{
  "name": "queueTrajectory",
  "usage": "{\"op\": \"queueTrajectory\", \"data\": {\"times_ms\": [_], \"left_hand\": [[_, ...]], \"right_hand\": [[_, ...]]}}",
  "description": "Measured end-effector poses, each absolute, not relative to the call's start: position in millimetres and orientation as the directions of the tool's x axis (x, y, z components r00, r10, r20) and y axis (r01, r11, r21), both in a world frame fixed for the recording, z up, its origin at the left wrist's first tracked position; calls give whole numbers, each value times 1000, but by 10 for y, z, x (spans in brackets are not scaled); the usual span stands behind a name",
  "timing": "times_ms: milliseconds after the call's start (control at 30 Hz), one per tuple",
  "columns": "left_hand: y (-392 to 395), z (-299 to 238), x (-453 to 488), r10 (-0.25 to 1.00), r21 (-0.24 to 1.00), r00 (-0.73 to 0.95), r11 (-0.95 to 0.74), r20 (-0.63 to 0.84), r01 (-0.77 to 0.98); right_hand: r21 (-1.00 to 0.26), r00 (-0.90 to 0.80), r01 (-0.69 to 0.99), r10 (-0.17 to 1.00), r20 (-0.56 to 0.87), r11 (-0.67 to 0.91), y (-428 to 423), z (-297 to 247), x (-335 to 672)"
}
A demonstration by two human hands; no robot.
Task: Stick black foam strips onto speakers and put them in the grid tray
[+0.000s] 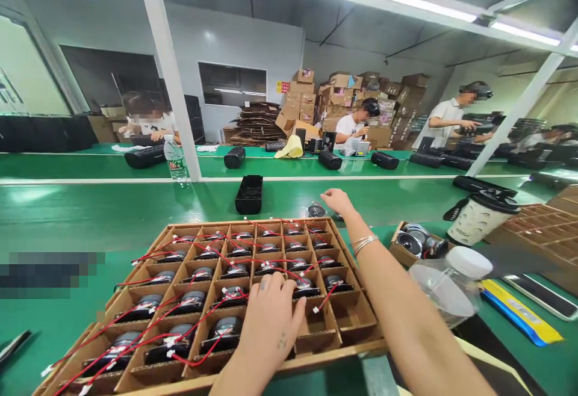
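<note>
A cardboard divider tray (356,339) spans the front of the bench, many of its cells holding round speaker drivers (228,328) with red wires and white plugs. My left hand (271,318) reaches over the tray's near middle cells. Its fingers bend downward and the thumb is apart; whatever lies under the fingertips is hidden. Past the tray's far right corner, my right hand (338,201) is low over the green bench with curled fingers. Beside those fingers lies a loose speaker driver (316,210). A dark part shows under the right hand, too covered to name.
Beyond the tray stands a black speaker housing (248,194). To the right are a small box of drivers (409,254), a patterned cup (481,218), a clear plastic jar (451,290) and a yellow-blue packet (519,312). A water bottle (175,160) stands by the left post. Several people work opposite.
</note>
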State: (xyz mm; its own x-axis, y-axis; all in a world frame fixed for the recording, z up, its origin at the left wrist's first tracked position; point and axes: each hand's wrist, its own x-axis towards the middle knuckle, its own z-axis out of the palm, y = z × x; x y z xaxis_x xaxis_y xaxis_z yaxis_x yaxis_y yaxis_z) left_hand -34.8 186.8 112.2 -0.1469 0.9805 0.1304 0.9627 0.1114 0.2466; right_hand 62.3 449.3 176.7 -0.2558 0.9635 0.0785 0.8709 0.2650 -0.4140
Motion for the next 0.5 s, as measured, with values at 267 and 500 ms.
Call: {"op": "queueTrajectory", "data": {"times_ms": [267,500], "left_hand": [[1967,1270,-316,978,104,-177,166,112,981],[2096,1366,-175,933,125,-344,330,109,936]], "right_hand": [[-425,-693,633,718,61,647,3177,1657,1094],[-420,-756,554,645,108,719,2841,1395,1480]]}}
